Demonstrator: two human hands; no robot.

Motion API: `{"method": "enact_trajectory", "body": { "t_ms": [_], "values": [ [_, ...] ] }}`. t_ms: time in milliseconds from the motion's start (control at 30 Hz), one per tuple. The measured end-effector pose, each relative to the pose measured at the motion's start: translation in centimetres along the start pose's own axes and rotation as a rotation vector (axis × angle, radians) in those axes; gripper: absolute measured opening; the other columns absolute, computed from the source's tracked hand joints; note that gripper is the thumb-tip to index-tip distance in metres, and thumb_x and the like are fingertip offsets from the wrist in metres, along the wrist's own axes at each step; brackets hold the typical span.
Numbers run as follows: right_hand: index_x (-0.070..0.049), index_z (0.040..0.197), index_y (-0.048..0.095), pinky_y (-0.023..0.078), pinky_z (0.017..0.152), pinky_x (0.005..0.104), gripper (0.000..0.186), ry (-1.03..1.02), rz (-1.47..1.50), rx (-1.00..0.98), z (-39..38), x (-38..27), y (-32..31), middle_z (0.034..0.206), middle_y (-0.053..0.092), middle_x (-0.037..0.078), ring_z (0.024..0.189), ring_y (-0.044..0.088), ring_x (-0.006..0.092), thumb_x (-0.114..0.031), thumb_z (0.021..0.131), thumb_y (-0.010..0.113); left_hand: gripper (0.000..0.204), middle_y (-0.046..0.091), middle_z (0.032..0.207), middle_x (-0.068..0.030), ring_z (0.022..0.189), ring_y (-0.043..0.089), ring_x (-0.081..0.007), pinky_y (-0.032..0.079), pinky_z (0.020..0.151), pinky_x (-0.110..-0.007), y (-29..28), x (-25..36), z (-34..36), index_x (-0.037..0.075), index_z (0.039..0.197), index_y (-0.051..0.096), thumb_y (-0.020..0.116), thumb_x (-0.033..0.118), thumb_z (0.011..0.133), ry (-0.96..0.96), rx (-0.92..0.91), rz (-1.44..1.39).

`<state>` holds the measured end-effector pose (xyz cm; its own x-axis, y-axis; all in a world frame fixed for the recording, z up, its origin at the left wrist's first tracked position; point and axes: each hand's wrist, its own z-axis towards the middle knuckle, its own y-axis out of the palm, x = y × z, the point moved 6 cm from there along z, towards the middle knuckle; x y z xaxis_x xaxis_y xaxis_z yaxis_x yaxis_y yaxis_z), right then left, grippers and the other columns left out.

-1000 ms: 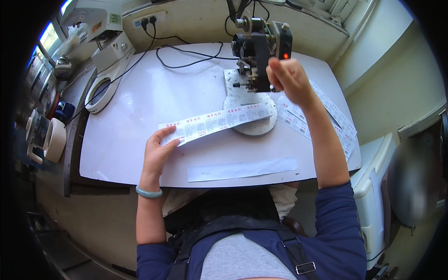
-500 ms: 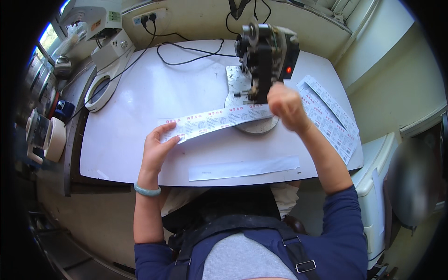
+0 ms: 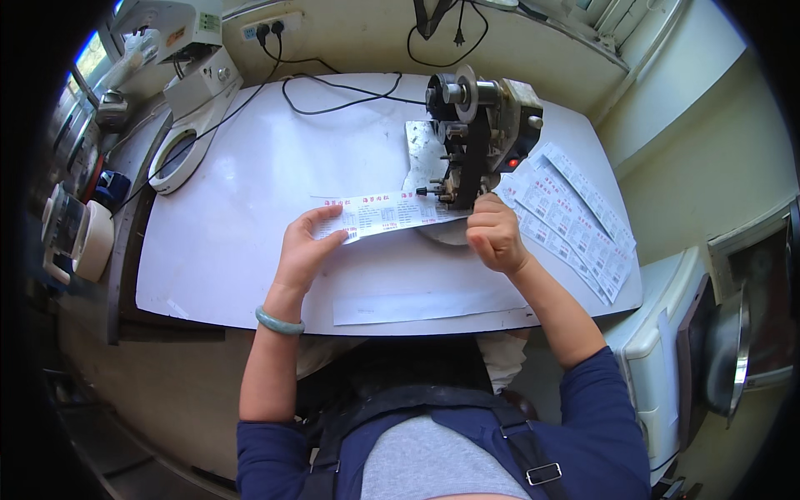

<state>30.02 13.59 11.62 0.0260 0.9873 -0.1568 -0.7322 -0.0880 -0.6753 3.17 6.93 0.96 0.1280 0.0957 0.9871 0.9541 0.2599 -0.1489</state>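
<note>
My left hand (image 3: 307,248) pinches the left end of a strip of printed white labels (image 3: 379,213) between thumb and fingers. From there the strip runs right, its far part under the head of a desktop date-coding machine (image 3: 469,154) with a dark ribbon and a lit red lamp. My right hand (image 3: 496,233) is closed in a fist at the machine's front right, around what looks like its handle; the fingers mostly hide it. Below the strip's right part shows the machine's round metal base (image 3: 446,233).
Several printed label strips (image 3: 575,221) overlap on the table's right side. A blank white strip (image 3: 417,308) lies along the near edge of the white table (image 3: 217,258). Back left stands a white machine with a ring-shaped base (image 3: 179,167); a black cord (image 3: 333,97) loops behind.
The coding machine's head has tipped down toward me as my right hand came down and nearer. My left hand has moved right and slightly away, carrying the label strip with it.
</note>
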Motion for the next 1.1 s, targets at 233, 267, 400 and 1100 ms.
{"method": "enact_trajectory", "body": {
  "t_ms": [233, 267, 400, 1100],
  "values": [
    [-0.006, 0.058, 0.043, 0.037, 0.06, 0.0341, 0.055, 0.355, 0.274, 0.115, -0.2, 5.4, -2.6, 0.057, 0.047, 0.006, 0.055, 0.044, 0.0211, -0.029, 0.108, 0.047, 0.046, 0.062, 0.129, -0.0183, 0.111, 0.062, -0.0216, 0.052, 0.095, -0.029, 0.9, 0.4, 0.7, -0.007, 0.129, 0.063, 0.073, 0.003, 0.085, 0.04, -0.018, 0.028],
    [-0.006, 0.057, 0.044, 0.035, 0.058, 0.0324, 0.059, 0.378, 0.281, 0.105, 0.3, 5.9, -2.9, 0.056, 0.046, 0.003, 0.052, 0.041, 0.0174, -0.03, 0.11, 0.043, 0.047, 0.062, 0.129, -0.0191, 0.114, 0.062, -0.0226, 0.05, 0.098, -0.031, 1.1, 0.4, 0.8, -0.008, 0.128, 0.063, 0.073, 0.005, 0.085, 0.026, -0.025, -0.003],
    [-0.007, 0.055, 0.042, 0.034, 0.057, 0.0315, 0.06, 0.239, 0.32, 0.082, 2.2, 5.3, -3.5, 0.054, 0.045, 0.003, 0.052, 0.041, 0.0158, -0.03, 0.11, 0.043, 0.048, 0.063, 0.128, -0.0205, 0.118, 0.061, -0.0244, 0.047, 0.103, -0.033, 2.5, 0.9, 1.6, -0.01, 0.127, 0.062, 0.074, 0.007, 0.083, 0.034, -0.042, -0.038],
    [-0.006, 0.056, 0.043, 0.035, 0.056, 0.0318, 0.058, 0.249, 0.297, 0.168, 2.6, 4.0, -3.9, 0.055, 0.047, 0.003, 0.052, 0.043, 0.0169, -0.029, 0.11, 0.044, 0.052, 0.064, 0.126, -0.0198, 0.117, 0.061, -0.0262, 0.047, 0.103, -0.034, 8.5, 0.7, 3.3, -0.009, 0.128, 0.061, 0.076, 0.009, 0.082, 0.165, -0.095, 0.04]
  ]
}}
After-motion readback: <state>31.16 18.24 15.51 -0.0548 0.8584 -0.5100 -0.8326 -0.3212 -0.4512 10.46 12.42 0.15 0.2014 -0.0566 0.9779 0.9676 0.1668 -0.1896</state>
